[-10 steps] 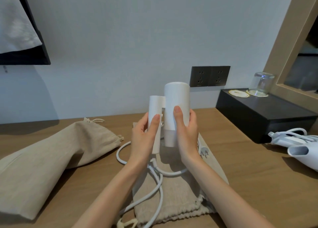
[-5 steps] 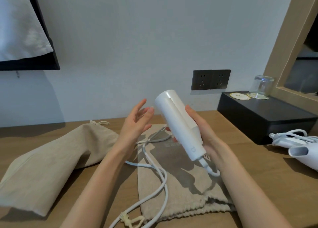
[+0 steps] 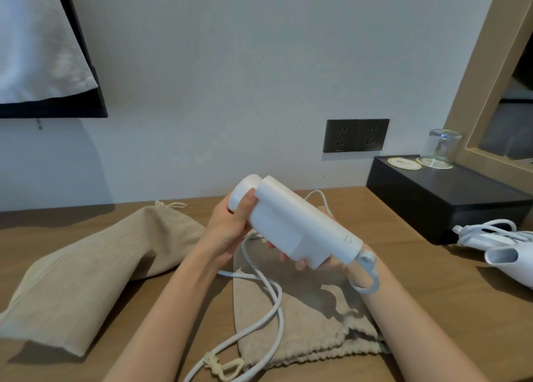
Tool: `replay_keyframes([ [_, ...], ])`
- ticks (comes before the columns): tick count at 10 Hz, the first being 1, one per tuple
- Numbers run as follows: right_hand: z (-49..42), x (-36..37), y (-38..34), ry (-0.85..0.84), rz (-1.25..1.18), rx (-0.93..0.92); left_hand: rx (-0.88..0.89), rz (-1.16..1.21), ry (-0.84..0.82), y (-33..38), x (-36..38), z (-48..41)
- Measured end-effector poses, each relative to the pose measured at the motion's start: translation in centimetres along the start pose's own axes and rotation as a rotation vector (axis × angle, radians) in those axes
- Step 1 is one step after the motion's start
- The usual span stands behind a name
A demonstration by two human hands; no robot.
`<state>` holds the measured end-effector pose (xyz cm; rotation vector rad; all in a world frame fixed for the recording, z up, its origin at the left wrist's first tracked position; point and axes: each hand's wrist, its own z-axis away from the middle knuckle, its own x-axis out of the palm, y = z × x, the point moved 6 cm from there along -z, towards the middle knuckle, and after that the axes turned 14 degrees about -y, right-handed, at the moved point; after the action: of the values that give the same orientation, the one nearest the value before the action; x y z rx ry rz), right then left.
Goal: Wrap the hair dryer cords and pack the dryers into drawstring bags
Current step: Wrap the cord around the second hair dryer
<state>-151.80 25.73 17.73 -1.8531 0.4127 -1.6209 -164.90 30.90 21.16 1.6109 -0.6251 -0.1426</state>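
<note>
Hands: left hand (image 3: 227, 231) grips hair dryer (image 3: 294, 228) at far end, right hand (image 3: 300, 264) curls beneath, above near bag (image 3: 311, 326) | smooth hard shell, likely slippery | limp cord (image 3: 269, 303) dangles, gather from handle end

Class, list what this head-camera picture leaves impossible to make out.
Head view:
- right hand: mostly hidden behind the held hair dryer.
- cord: plug unseen; a strand leaves the bottom edge.
- second dryer: cut off by the right edge.
- left bag: cloth hides any contents.
</note>
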Motion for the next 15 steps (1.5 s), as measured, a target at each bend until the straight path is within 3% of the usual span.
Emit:
replay_keyframes([
  [1, 2.8, -1.3, -0.2, 0.776, 0.223, -0.634, -0.019, 0.057, 0.128, -0.2, -1.3, -0.4],
  [2, 3.0, 0.7, -1.4, 1.01, 0.341, -0.648, 0.024, 0.13, 0.286, 0.2, -3.1, -0.2],
  [3, 2.1, 3.0, -2.7, 0.817, 0.419, -0.757, 0.06, 0.095, 0.376, 0.3, -4.3, 0.2],
  [4, 2.2, 2.9, -2.7, 0.938, 0.566, -0.666, 0.057, 0.107, 0.432, 0.3, -5.0, 0.6],
  [5, 3.1, 3.1, -3.5, 1.32, 0.829, -0.662, 0.061, 0.089, 0.492, 0.2, -5.6, 0.9],
  [6, 3.3, 4.2, -4.1, 1.529, 1.11, -0.687, 0.106, 0.04, 0.488, 0.7, -5.3, 1.1],
  [7, 3.2, 4.7, -4.0, 1.564, 1.188, -0.736, 0.178, -0.084, 0.426, 1.3, -4.4, 1.1],
  [9, 5.5, 4.9, -3.6, 1.617, 0.924, -0.922, 0.401, -0.307, 0.211, 3.1, -0.3, 1.1],
  [10, 5.9, 4.6, -3.2, 1.604, 0.784, -0.955, 0.456, -0.388, 0.154, 2.8, 1.5, 1.1],
  [11, 5.4, 4.1, -3.2, 1.591, 0.792, -0.946, 0.404, -0.365, 0.11, 1.8, 2.3, 1.0],
  [13, 2.9, 3.8, -3.8, 1.531, 1.04, -0.712, 0.45, -0.295, 0.244, 2.8, -0.8, 0.8],
  [14, 2.4, 4.2, -3.3, 1.437, 0.949, -0.563, 0.417, -0.187, 0.241, 3.4, -1.9, 0.9],
  [15, 3.5, 5.8, -2.5, 1.505, 1.006, -0.34, 0.388, 0.055, 0.213, 4.1, -3.3, 0.9],
])
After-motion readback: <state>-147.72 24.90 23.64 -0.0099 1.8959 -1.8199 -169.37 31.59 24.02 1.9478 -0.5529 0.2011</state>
